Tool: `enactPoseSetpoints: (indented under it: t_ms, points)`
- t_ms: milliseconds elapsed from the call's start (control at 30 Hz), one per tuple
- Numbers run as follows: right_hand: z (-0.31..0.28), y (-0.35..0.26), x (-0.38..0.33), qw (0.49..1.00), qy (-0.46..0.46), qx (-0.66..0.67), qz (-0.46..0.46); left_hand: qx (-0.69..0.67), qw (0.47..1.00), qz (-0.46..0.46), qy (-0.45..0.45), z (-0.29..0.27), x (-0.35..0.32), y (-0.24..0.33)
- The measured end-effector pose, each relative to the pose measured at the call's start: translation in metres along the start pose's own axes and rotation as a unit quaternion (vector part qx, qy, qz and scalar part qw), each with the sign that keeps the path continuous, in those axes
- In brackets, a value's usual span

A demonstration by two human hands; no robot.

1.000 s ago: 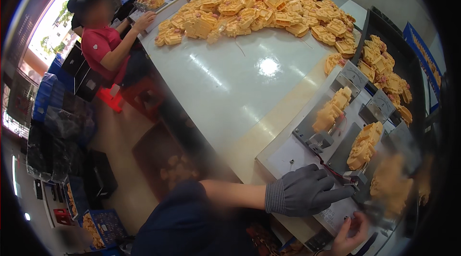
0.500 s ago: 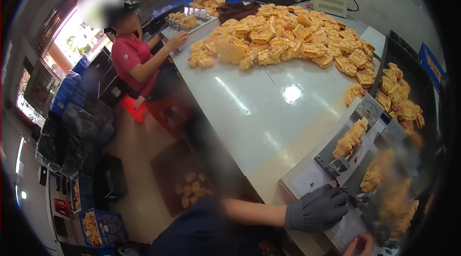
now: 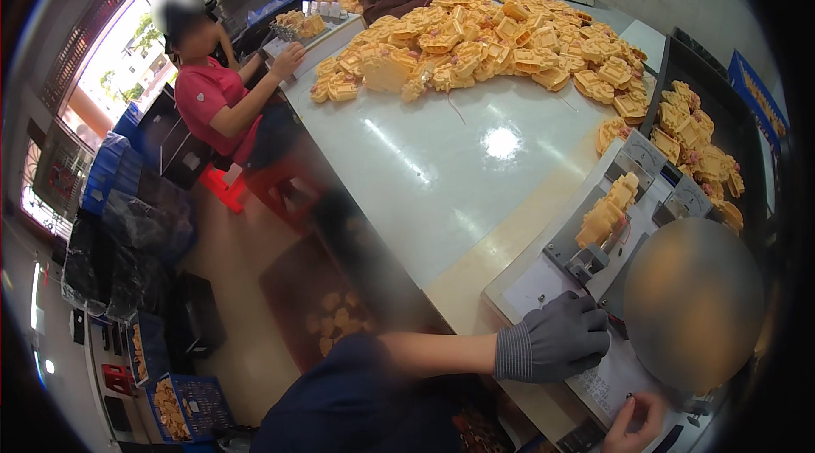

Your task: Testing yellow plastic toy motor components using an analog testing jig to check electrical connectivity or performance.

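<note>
Your left hand (image 3: pixel 556 341), in a grey glove: fingers curled loosely together, palm down on the grey machine (image 3: pixel 594 283), holding nothing. Your right hand (image 3: pixel 635 423), bare: at the lower edge by a printed sheet (image 3: pixel 607 385); its grip cannot be told. One stack of orange parts (image 3: pixel 607 211) sits on the machine, apart from both hands. Since half a second ago the view has dropped and a blurred round patch covers the machine's right. One large heap of parts (image 3: pixel 492 37) on the table (image 3: pixel 441 181); one seated person (image 3: pixel 216 101) beyond.
</note>
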State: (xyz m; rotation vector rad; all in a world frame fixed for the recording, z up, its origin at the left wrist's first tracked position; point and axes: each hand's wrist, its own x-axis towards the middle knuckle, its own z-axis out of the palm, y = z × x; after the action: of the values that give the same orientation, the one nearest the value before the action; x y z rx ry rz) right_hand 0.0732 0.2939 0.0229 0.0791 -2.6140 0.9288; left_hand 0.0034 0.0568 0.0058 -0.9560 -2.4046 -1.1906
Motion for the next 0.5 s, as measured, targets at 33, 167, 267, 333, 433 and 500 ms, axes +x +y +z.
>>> enactPoseSetpoints:
  t_ms: [33, 167, 267, 333, 433, 500]
  points:
    - [-0.0001, 0.0003, -0.0001, 1.000, -0.001, 0.004, 0.000, -0.001, 1.000, 0.000, 0.000, 0.0006, -0.0001, -0.0002]
    - [-0.0002, 0.0023, -0.0003, 1.000, 0.004, 0.010, -0.013, -0.006, 1.000, 0.002, 0.003, 0.0026, -0.0006, 0.0014]
    - [-0.0003, 0.0043, -0.0007, 1.000, 0.005, 0.022, -0.010, 0.003, 1.000, 0.003, 0.009, 0.0038, -0.0006, 0.0026]
    - [0.0001, 0.0021, -0.0001, 1.000, 0.012, 0.021, -0.012, 0.007, 1.000, 0.005, 0.008, 0.0041, -0.0004, 0.0028]
    - [0.0020, 0.0029, -0.0015, 0.999, 0.017, 0.045, 0.009, 0.010, 1.000, 0.004, 0.000, 0.0038, -0.0007, 0.0027]
    - [0.0014, 0.0026, -0.0008, 0.999, 0.014, 0.033, 0.002, 0.023, 1.000, 0.006, -0.003, 0.0040, -0.0009, 0.0026]
